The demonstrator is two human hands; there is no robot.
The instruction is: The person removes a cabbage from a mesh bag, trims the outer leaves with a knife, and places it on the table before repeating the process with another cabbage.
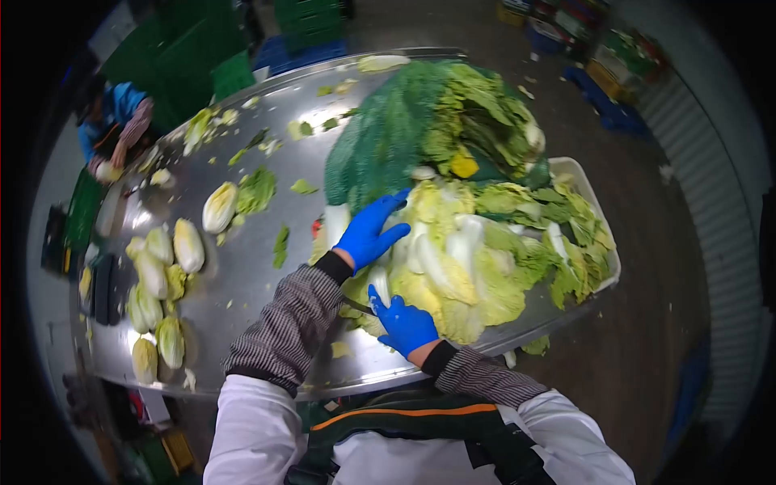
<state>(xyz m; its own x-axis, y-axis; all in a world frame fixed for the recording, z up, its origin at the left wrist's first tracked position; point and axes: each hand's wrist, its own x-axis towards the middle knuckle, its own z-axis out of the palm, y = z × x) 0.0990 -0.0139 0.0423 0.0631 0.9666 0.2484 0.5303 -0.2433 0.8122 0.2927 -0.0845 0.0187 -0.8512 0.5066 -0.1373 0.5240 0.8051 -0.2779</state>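
Note:
My left hand [373, 233], in a blue glove, is stretched out with thumb and fingers apart, over the edge of a heap of loose cabbage leaves [436, 271] and beside a green net bag [384, 133]. Nearer my body, my gloved right hand [406, 325] is closed on a knife [356, 305], whose dark blade points left over the leaves. Its handle is hidden in my fingers. Dark green outer leaves [485, 121] lie at the bag's mouth, with a small yellow piece [463, 163] in front of them.
Several trimmed Chinese cabbages [149, 275] lie on the left of the metal table [250, 319]. A white tub [612, 263] with leaves stands at the right edge. Another person [117, 121] works at the far left. Green crates [309, 24] stand behind.

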